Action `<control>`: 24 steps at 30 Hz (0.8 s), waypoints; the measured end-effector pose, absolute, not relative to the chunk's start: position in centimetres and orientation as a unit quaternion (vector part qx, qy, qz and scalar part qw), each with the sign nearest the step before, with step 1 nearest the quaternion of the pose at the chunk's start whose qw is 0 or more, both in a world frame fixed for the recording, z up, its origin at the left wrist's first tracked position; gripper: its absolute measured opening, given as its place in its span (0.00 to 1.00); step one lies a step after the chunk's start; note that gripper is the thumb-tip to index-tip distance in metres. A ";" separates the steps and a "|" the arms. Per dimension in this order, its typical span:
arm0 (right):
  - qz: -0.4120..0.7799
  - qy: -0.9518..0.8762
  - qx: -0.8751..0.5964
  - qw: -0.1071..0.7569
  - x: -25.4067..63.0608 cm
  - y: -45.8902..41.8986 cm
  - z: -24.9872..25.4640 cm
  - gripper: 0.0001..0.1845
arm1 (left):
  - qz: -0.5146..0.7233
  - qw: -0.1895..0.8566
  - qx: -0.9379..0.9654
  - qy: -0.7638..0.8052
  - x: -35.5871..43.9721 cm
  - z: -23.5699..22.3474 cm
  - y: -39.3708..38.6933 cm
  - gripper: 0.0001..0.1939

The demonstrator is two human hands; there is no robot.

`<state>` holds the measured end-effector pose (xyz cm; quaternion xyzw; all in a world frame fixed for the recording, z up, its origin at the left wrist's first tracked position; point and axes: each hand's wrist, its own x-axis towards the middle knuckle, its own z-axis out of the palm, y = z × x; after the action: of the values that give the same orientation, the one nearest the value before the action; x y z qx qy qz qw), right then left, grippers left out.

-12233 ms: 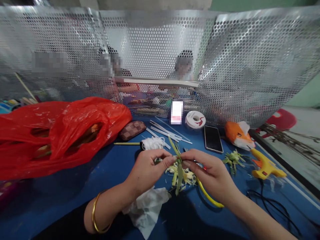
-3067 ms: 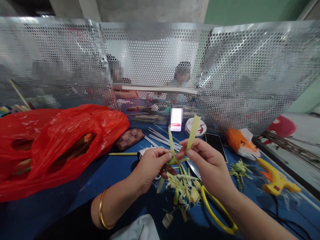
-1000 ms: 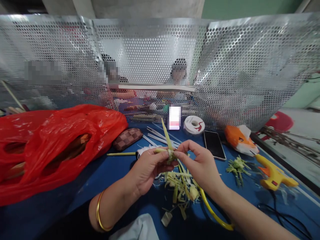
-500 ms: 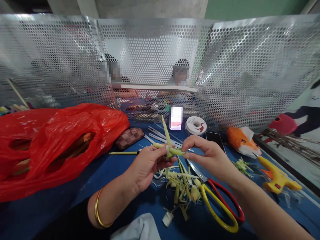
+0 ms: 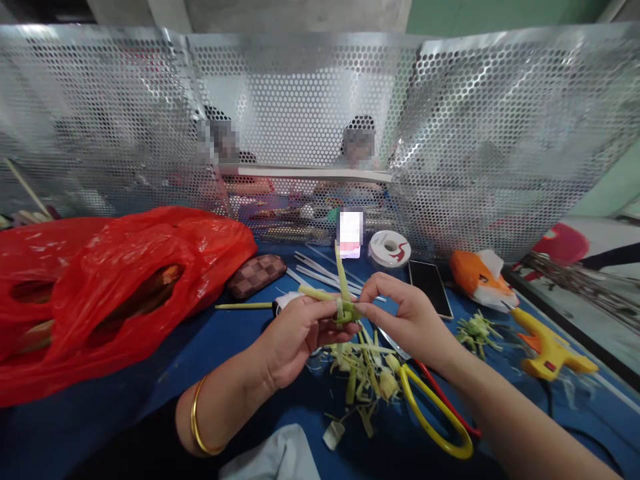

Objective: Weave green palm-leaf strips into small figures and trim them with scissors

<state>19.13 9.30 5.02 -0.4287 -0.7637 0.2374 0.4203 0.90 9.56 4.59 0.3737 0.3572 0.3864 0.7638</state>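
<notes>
Pale green leaf strips (image 5: 343, 280) are folded over one another into a small woven knot, with long ends pointing up and to the left. My left hand (image 5: 295, 337) is closed on the knot between thumb and fingers. At the knot's right side, my right hand (image 5: 407, 317) pinches a strip end with thumb and forefinger. Below both hands lies a heap of leaf scraps (image 5: 367, 380). Scissors (image 5: 440, 420) with one yellow and one red handle loop rest to its right, the blades partly hidden by my right hand.
A red plastic bag (image 5: 150, 287) fills the left. Behind my hands are a checked pouch (image 5: 257, 275), white strips (image 5: 327, 279), a ribbon spool (image 5: 389, 249) and phones (image 5: 430, 289). A yellow glue gun (image 5: 553, 350) and tissue pack (image 5: 484, 279) lie right. A perforated metal screen (image 5: 310, 100) stands behind; people sit beyond.
Over the last seconds my right hand works strip ends around the knot. Since half a second ago, it has drawn the right-hand strip in, and the knot looks more compact.
</notes>
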 end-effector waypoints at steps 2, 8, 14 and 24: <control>0.216 -0.762 -0.443 0.421 18.7 9.0 4.9 0.09 | 0.382 0.755 0.386 0.367 1.1 4.4 9.4 0.08; 0.191 -0.786 -0.425 0.407 19.4 8.8 5.7 0.08 | 0.349 0.738 0.427 0.388 1.1 4.2 9.4 0.14; 0.093 -0.809 -0.411 0.410 19.8 9.0 6.0 0.05 | 0.235 0.740 0.487 0.401 1.6 3.9 8.8 0.10; 0.322 -0.770 -0.443 0.329 18.0 8.3 5.4 0.06 | 0.154 0.748 0.521 0.382 2.2 3.0 7.9 0.10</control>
<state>18.03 8.29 5.38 -0.4426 -0.7697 0.3217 0.3288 2.24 7.90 3.00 0.5215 0.3816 0.1539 0.7475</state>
